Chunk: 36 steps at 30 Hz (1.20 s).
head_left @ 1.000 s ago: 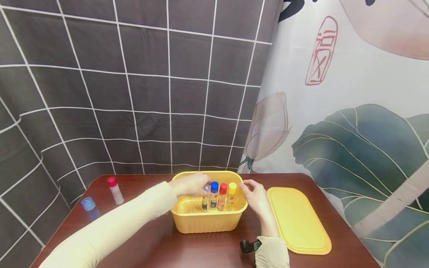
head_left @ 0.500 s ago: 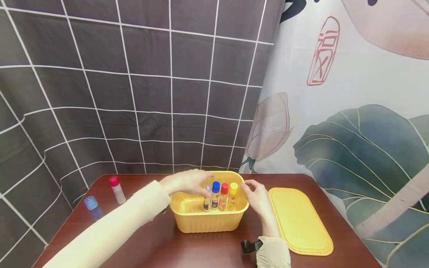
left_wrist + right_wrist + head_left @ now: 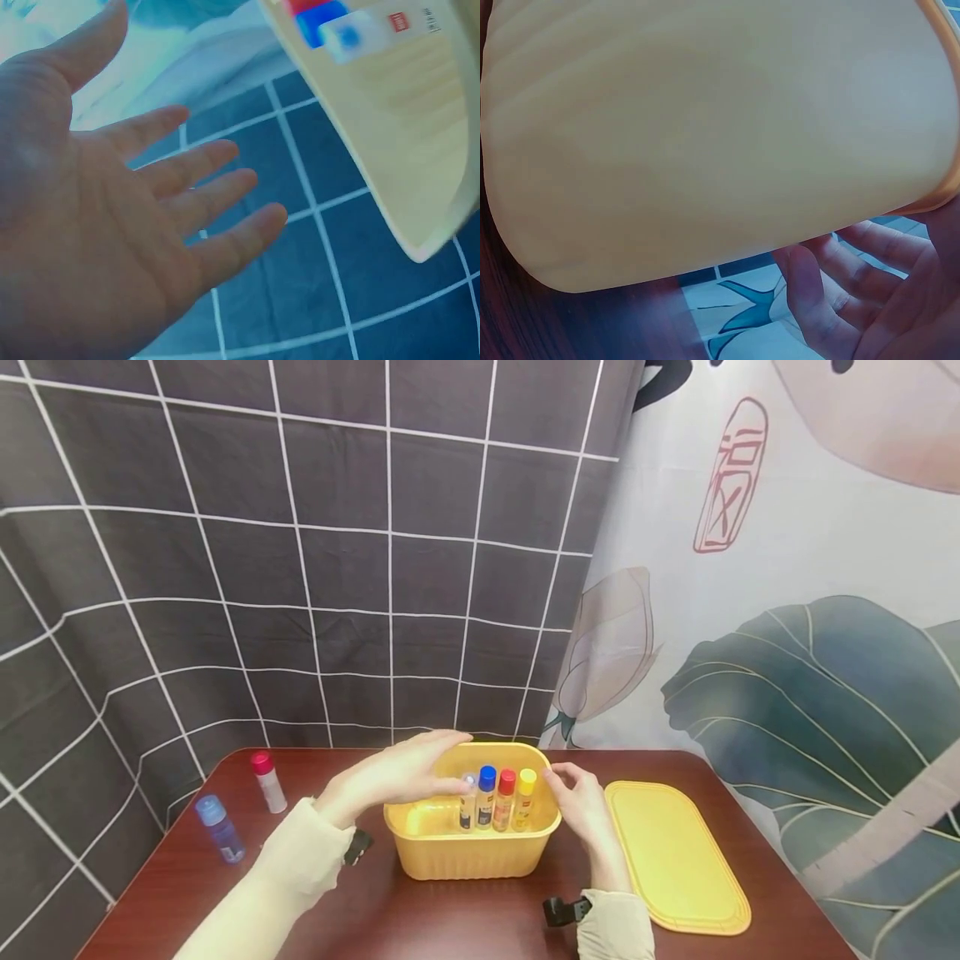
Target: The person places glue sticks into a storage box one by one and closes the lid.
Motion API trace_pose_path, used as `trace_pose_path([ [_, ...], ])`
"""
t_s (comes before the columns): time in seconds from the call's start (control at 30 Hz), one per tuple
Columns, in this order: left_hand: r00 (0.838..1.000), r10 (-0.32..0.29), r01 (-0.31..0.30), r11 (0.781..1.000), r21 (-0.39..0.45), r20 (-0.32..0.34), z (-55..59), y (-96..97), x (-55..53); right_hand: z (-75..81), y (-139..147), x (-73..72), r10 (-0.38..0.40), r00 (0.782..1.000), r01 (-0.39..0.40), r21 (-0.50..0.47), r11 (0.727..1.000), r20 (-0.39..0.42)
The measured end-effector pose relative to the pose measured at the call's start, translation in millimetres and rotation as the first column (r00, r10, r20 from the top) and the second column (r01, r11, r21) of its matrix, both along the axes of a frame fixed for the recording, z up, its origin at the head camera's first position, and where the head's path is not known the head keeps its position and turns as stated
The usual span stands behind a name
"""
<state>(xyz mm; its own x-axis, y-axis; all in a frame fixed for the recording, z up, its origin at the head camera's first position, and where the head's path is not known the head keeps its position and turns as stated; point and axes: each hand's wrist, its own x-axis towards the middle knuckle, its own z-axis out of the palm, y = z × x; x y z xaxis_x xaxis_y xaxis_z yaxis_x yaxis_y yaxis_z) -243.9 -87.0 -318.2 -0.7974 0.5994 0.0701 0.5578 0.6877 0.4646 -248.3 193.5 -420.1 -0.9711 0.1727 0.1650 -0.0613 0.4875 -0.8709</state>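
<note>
A yellow plastic bin [image 3: 468, 858] stands on the table. Inside, a row of small clear bottles stands upright: a pale-capped bottle [image 3: 467, 806], a blue-capped one [image 3: 484, 802], a red-capped one [image 3: 503, 804] and a yellow-capped one [image 3: 523, 803]. Over the bin's left part my left hand [image 3: 397, 772] is held with fingers extended and thumb apart, holding nothing; the left wrist view shows its bare palm [image 3: 127, 217]. My right hand [image 3: 583, 806] holds the bin's right rim, thumb at the rim and bent fingers [image 3: 806, 289] against the outer wall.
At the table's left stand a bottle with a pinkish-red cap [image 3: 270, 785] and a light-blue-capped bottle [image 3: 221, 831]. A flat yellow lid [image 3: 675, 856] lies to the right of the bin. A dark gridded curtain [image 3: 330, 568] hangs behind the table.
My left hand has let go of the pale-capped bottle, spread its fingers and drawn back up and to the left. The right hand stays at the bin's rim.
</note>
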Motion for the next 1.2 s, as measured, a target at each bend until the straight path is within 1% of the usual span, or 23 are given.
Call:
trace_pose_path([
  [0.07,0.998,0.059,-0.058,0.997,0.042,-0.014,-0.3,-6.1,5.4,0.2,0.5,0.0,-0.003,1.0,0.003,0.0,1.0,0.0],
  [0.17,0.989,0.145,-0.141,0.984,0.108,-0.029,-4.6,-19.1,13.2,-0.6,0.9,-0.8,-0.005,1.0,0.005,-0.002,1.0,-0.002],
  [0.27,0.974,0.211,-0.196,0.969,0.151,-0.088,-12.2,-34.2,20.4,-2.3,0.9,-2.4,-0.006,1.0,0.006,-0.003,1.0,-0.002],
  [0.33,0.96,0.246,-0.223,0.961,0.161,-0.138,-18.0,-44.3,25.1,-3.1,0.7,-3.4,-0.006,1.0,0.006,-0.005,1.0,-0.003],
  [0.4,0.944,0.281,-0.252,0.953,0.171,-0.174,-22.6,-54.3,30.1,-3.2,0.6,-4.2,-0.007,1.0,0.007,-0.009,1.0,-0.003],
  [0.47,0.929,0.316,-0.283,0.942,0.181,-0.19,-26.8,-64.0,35.5,-3.3,0.8,-4.5,-0.007,1.0,0.007,-0.013,1.0,-0.005],
  [0.53,0.919,0.343,-0.305,0.931,0.202,-0.196,-30.1,-73.6,40.8,-3.3,1.1,-4.5,-0.01,1.0,0.01,-0.013,1.0,-0.003],
  [0.7,0.891,0.396,-0.338,0.905,0.258,-0.221,-35.4,-96.8,51.4,-4.2,2.0,-2.8,-0.015,1.0,0.015,-0.011,1.0,-0.004],
  [0.77,0.882,0.419,-0.357,0.893,0.274,-0.218,-37.1,-106.8,54.5,-4.5,1.8,-2.4,-0.012,1.0,0.012,-0.012,1.0,-0.007],
  [0.83,0.871,0.442,-0.376,0.88,0.289,-0.215,-39.1,-117.0,56.7,-4.3,1.4,-2.1,-0.01,1.0,0.01,-0.016,1.0,-0.005],
  [0.9,0.864,0.459,-0.391,0.871,0.298,-0.209,-42.0,-127.5,57.7,-4.1,1.2,-2.1,-0.008,1.0,0.008,-0.017,1.0,-0.008],
  [1.03,0.848,0.486,-0.416,0.858,0.301,-0.211,-49.6,-147.6,55.9,-4.4,1.4,-2.3,-0.009,1.0,0.009,-0.019,1.0,-0.015],
  [1.13,0.822,0.511,-0.435,0.848,0.303,-0.25,-58.0,-163.0,53.3,-4.6,2.0,-2.4,-0.013,1.0,0.013,-0.017,1.0,-0.012],
  [1.2,0.797,0.534,-0.455,0.838,0.301,-0.282,-64.5,-173.4,51.5,-4.6,2.5,-2.5,-0.012,1.0,0.012,-0.015,1.0,-0.012],
])
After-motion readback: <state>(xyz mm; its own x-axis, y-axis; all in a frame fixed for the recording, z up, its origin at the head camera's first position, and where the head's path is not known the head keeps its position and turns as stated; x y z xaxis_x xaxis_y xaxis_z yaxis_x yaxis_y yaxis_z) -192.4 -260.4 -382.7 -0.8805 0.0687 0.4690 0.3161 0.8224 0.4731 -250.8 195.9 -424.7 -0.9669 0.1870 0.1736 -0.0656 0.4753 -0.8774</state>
